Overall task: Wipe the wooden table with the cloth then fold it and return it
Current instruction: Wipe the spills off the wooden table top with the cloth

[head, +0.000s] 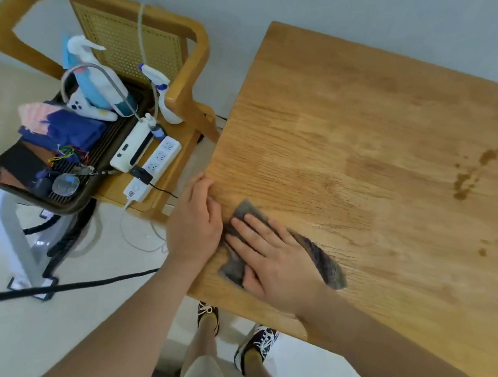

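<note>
**Containers.** One dark slatted rectangular tray (75, 204), set on the seat of a light wooden chair with a woven cane back (191, 68). The tray held:
- a blue-and-white plush toy (87, 91)
- folded dark blue fabric (67, 133) with a pink patterned piece beside it
- a white oblong device (131, 146)
- a tangle of coloured wires

Beside the tray on the seat lay a white power strip (153, 168). A white spray bottle (165, 101) stood near the chair's arm.

**Surface and room.** The oak-grained wooden counter (348, 121) was bare apart from darker wet spots (470, 172) towards its far right. A pale tiled floor (29, 335) lay below, and a plain light wall stood behind.

**Task item.** The grey rumpled cloth (317, 250) lay on the counter close to its left edge.
- The right hand (275, 260) pressed it flat, with fingers straight and spread.
- The left hand (194, 223) rested with fingers relaxed on the counter's left edge, just beside the cloth and gripping nothing.

**Surroundings.** A thick black cable (75, 287) crossed the floor. The person's dark laced shoes (258, 343) stood at the counter's near edge.
</note>
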{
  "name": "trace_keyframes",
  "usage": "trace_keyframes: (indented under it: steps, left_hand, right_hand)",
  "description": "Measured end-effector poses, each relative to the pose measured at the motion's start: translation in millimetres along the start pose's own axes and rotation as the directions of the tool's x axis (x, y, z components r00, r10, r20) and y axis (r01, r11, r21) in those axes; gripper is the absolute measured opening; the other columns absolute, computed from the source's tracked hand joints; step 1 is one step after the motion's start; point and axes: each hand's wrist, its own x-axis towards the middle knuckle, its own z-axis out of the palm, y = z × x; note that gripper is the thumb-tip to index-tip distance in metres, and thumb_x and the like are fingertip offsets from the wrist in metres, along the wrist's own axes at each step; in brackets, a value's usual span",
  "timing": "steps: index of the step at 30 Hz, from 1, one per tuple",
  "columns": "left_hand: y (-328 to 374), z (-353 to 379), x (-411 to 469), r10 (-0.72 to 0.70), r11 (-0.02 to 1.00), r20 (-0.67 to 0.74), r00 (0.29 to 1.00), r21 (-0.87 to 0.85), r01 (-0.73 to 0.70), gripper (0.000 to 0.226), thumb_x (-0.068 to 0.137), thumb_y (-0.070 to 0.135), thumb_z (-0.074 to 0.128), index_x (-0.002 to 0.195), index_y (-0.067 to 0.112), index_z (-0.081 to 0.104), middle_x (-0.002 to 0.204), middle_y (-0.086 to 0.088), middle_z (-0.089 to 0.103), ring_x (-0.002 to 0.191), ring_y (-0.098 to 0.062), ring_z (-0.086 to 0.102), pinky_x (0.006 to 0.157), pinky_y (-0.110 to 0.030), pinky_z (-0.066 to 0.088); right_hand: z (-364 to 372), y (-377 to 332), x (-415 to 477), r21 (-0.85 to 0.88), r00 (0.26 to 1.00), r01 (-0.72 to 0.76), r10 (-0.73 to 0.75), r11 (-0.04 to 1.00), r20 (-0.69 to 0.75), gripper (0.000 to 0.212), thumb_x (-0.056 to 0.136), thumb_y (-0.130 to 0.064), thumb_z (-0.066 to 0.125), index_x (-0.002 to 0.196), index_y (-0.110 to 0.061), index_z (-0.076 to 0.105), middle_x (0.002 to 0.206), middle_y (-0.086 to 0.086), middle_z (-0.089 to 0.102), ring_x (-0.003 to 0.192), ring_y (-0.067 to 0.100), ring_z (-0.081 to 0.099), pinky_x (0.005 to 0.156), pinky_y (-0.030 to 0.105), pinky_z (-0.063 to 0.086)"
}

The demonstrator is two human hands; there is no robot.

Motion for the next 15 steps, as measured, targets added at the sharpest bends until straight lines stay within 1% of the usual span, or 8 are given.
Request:
trace_keyframes:
  steps: [1,3,6,8,9,10,12,15]
  left_hand:
    - [1.3,0.8,2.1,-0.004,1.000,0.010,1.000,0.013,0.003,0.035,0.095,0.023,0.038,0.127,0.016,0.050,0.140,0.000,0.047,0.116,-0.018,0.052,0.082,-0.025,0.042]
    - [3.9,1.4,4.6,-0.018,0.997,0.031,0.999,0.078,0.016,0.041,0.096,0.031,0.033,0.135,0.019,0.042,0.144,0.000,0.040,0.115,-0.017,0.052,0.077,-0.030,0.048]
    - [5.6,4.8,4.3,-0.012,0.986,0.059,0.998,0.167,0.002,0.051,0.097,0.037,0.030,0.146,0.022,0.027,0.148,0.000,0.033,0.117,-0.016,0.049,0.069,-0.029,0.045]
    - [5.7,6.1,6.7,-0.005,0.986,0.062,0.998,0.167,-0.006,0.053,0.097,0.039,0.028,0.147,0.022,0.023,0.145,-0.002,0.036,0.113,-0.017,0.050,0.067,-0.030,0.047]
    - [5.3,6.0,7.2,-0.003,0.986,0.063,0.998,0.165,-0.008,0.053,0.097,0.039,0.028,0.147,0.022,0.023,0.143,-0.002,0.038,0.111,-0.017,0.051,0.067,-0.032,0.050]
    - [3.8,6.2,7.0,0.002,0.986,0.059,0.998,0.165,-0.012,0.053,0.097,0.039,0.029,0.146,0.021,0.023,0.142,-0.004,0.040,0.111,-0.018,0.052,0.068,-0.033,0.051]
    - [2.5,6.9,6.0,0.016,0.987,0.051,0.999,0.161,-0.024,0.051,0.097,0.037,0.031,0.146,0.020,0.026,0.140,-0.006,0.043,0.110,-0.020,0.054,0.069,-0.034,0.052]
    - [3.0,5.4,3.7,0.004,0.987,0.071,0.997,0.157,-0.015,0.052,0.097,0.036,0.031,0.146,0.022,0.026,0.138,-0.005,0.045,0.105,-0.020,0.056,0.067,-0.033,0.052]
  right_hand:
    - [-4.7,17.0,-8.1,0.010,1.000,-0.005,0.005,1.000,-0.004,0.052,0.090,-0.035,0.043,0.140,-0.022,0.052,0.152,-0.001,0.041,0.144,0.018,0.031,0.118,0.045,0.023]
    - [-17.3,58.1,-6.0,0.014,0.984,-0.173,0.174,0.985,-0.046,0.053,0.091,-0.037,0.042,0.142,-0.023,0.050,0.154,-0.002,0.038,0.145,0.017,0.028,0.117,0.046,0.025]
    - [-32.4,96.4,26.5,0.027,0.845,-0.523,0.522,0.852,-0.116,0.060,0.092,-0.041,0.029,0.148,-0.023,0.040,0.158,0.000,0.029,0.148,0.018,0.020,0.120,0.044,0.017]
    - [-28.8,83.1,45.1,0.029,0.778,-0.613,0.609,0.790,-0.155,0.062,0.091,-0.040,0.025,0.149,-0.020,0.037,0.159,0.003,0.026,0.148,0.022,0.018,0.120,0.045,0.015]
    - [-23.8,67.1,48.3,0.025,0.784,-0.604,0.600,0.797,-0.158,0.062,0.092,-0.039,0.025,0.149,-0.019,0.036,0.159,0.004,0.026,0.148,0.024,0.019,0.120,0.047,0.015]
    - [-17.9,47.3,47.3,0.014,0.825,-0.550,0.546,0.835,-0.148,0.060,0.093,-0.039,0.026,0.149,-0.019,0.037,0.159,0.004,0.028,0.148,0.025,0.020,0.120,0.048,0.016]
    - [-6.8,10.6,35.8,-0.012,0.919,-0.386,0.383,0.923,-0.092,0.057,0.095,-0.038,0.032,0.148,-0.020,0.040,0.158,0.003,0.030,0.147,0.024,0.023,0.119,0.049,0.018]
    - [-1.2,-5.0,12.9,0.012,0.983,-0.180,0.181,0.984,-0.031,0.052,0.094,-0.037,0.040,0.144,-0.022,0.047,0.156,0.001,0.035,0.146,0.021,0.026,0.118,0.049,0.022]
